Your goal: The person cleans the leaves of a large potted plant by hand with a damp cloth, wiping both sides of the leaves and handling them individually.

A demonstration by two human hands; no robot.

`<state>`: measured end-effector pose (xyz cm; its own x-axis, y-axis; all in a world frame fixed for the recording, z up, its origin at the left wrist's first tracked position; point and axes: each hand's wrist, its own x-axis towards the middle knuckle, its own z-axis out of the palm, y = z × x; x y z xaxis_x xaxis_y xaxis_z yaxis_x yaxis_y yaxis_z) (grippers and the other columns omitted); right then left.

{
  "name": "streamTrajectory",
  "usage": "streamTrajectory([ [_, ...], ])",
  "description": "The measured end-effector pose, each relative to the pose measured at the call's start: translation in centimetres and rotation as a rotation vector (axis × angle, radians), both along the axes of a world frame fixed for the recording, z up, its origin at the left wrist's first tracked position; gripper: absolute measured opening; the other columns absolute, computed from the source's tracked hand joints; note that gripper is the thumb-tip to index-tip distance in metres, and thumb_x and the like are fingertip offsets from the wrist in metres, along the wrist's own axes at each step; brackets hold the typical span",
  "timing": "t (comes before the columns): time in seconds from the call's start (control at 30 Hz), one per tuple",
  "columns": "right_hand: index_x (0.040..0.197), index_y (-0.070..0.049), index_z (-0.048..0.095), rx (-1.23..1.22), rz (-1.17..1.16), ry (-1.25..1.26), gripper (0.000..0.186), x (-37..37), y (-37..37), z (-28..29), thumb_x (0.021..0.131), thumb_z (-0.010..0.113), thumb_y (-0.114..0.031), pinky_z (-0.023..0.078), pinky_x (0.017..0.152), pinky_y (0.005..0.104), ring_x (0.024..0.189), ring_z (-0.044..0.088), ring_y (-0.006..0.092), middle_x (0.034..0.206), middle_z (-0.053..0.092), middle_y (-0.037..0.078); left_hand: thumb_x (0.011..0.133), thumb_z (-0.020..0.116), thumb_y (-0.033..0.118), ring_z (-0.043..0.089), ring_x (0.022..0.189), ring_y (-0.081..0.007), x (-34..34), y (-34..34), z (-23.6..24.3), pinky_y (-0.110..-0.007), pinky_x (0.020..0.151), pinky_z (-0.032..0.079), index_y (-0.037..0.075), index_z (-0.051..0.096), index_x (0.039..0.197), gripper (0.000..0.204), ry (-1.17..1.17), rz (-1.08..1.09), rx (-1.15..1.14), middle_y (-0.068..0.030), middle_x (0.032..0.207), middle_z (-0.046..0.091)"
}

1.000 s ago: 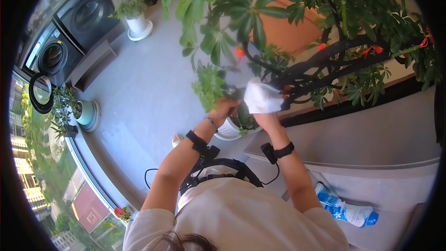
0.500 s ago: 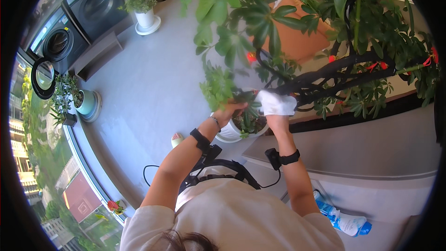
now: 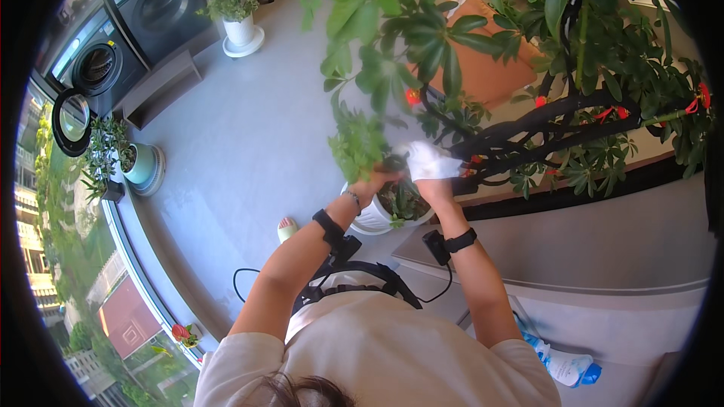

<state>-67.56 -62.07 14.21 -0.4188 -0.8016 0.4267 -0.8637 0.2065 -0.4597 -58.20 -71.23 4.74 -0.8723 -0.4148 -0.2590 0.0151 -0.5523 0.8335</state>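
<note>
Since half a second ago, my right hand [image 3: 435, 191] has slid a bit to the left and brought the crumpled white cloth [image 3: 431, 162] with it, so that cloth is now closer to my left hand [image 3: 367, 186]. It covers most of my right fingers, so I honestly can't tell how tightly they're curled under there. My left hand is up by the blurry light-green leaves [image 3: 356, 142], fingers reaching toward the cloth, but motion blur means I can't say whether they're pinching a leaf or just touching it. Both hands are above the round white ribbed planter [image 3: 367, 219], over its left and right sides, with low greenery [image 3: 405, 203] showing between my wrists. Just right of the cloth are the thick dark twisted stems [image 3: 528, 124] of the big leafy plant, with little red ornaments [image 3: 622, 112] hanging on them; can't tell if cloth and stems touch. There's also a blue-and-white plastic bottle [image 3: 567, 365] lying near my right elbow, well apart from the cloth.
</note>
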Motion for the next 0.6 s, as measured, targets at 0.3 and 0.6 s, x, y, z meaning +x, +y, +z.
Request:
streamTrajectory([
  [0.3,0.11,-0.001,0.049,-0.285,-0.02,-0.046,0.038,1.0,1.5,1.1,0.073,0.059,-0.004,0.042,0.08,0.0334,0.089,0.054,0.0278,0.097,0.056,0.014,0.077,0.062,0.009,0.053,0.068,-0.0097,-0.3,0.3,-0.7,-0.023,0.062,0.041,0.001,0.063,0.086,0.012,-0.033,0.016,0.067,-0.004,0.077,0.062],
  [0.6,0.098,-0.004,0.051,0.11,0.052,0.124,0.028,0.3,-0.6,0.5,0.07,0.054,-0.005,0.043,0.063,0.0432,0.07,0.056,0.0371,0.076,0.059,0.016,0.08,0.059,0.011,0.05,0.061,-0.0085,-0.4,0.1,-0.7,-0.022,0.059,0.04,0.002,0.06,0.073,0.012,-0.047,0.014,-0.016,-0.0016,0.066,0.057],
])
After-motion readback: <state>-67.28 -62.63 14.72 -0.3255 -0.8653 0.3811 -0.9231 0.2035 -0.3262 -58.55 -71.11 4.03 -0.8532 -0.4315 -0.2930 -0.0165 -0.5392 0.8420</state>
